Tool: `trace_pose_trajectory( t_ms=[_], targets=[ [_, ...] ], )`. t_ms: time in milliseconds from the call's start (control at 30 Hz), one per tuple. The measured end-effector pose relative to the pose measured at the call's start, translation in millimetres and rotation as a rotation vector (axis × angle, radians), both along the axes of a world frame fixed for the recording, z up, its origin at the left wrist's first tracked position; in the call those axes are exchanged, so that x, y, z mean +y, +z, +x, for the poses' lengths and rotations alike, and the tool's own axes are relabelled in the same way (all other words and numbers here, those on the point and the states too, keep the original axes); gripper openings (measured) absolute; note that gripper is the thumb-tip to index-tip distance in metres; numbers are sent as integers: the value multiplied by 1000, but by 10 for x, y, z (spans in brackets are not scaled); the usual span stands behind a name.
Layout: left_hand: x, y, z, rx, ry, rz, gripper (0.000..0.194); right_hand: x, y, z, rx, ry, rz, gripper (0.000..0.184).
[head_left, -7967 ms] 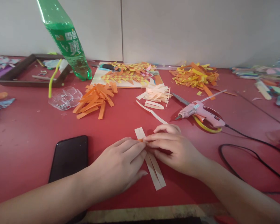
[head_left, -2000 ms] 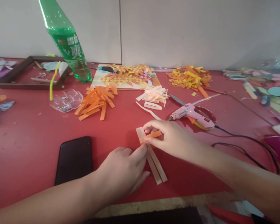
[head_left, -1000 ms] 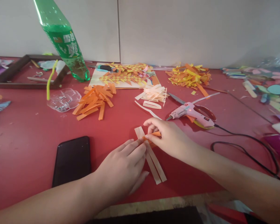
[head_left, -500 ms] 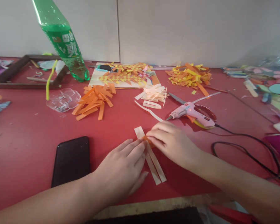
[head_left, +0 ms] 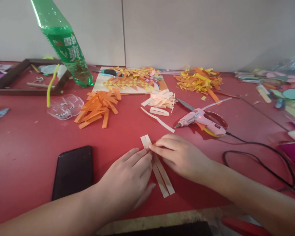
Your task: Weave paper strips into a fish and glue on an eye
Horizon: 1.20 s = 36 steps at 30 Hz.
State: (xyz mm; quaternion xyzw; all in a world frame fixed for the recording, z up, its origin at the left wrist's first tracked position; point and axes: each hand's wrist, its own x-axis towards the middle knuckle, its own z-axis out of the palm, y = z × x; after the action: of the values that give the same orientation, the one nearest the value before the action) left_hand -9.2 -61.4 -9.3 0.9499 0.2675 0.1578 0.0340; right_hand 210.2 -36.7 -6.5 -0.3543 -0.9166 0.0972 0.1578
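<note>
Two cream paper strips (head_left: 160,175) lie nearly side by side on the red table, slanting toward the front edge, their far ends close together. My left hand (head_left: 130,177) lies over them from the left, fingers stretched out and fingertips pressing near their upper part, thumb apart. From the right, my right hand (head_left: 182,155) brings its fingertips to the same spot, closed on a small orange paper strip (head_left: 154,143), mostly hidden beneath the fingers. Both hands' fingertips touch or nearly touch. How the orange strip crosses the cream ones is covered.
Beyond the hands lie orange strips (head_left: 98,108), cream strips (head_left: 162,98) and a yellow-orange pile (head_left: 199,80). A pink glue gun (head_left: 199,119) with its cord rests over scissors (head_left: 185,104) at right. A phone (head_left: 73,172), a green bottle (head_left: 70,49) and a frame (head_left: 22,91) are at left.
My right hand's fingers have slid slightly left and down over the orange strip, covering more of it. The left hand stays almost in place on the cream strips.
</note>
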Motion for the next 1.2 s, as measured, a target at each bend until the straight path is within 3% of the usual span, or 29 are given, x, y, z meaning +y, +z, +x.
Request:
trace_pose_trajectory(
  t_ms=[267, 600, 867, 1200],
  targets=[
    [6, 8, 3, 12, -6, -12, 35, -10, 14, -46, -116, 29, 91, 28],
    [7, 0, 3, 28, -13, -41, 33, 35, 9, -48, -100, 17, -26, 25],
    [21, 2, 22, 10, -6, -21, 30, -72, -11, -148, -163, -46, 264, 28],
    [11, 10, 10, 16, -22, -47, 36, -149, -49, -94, -129, -67, 179, 29]
  ],
)
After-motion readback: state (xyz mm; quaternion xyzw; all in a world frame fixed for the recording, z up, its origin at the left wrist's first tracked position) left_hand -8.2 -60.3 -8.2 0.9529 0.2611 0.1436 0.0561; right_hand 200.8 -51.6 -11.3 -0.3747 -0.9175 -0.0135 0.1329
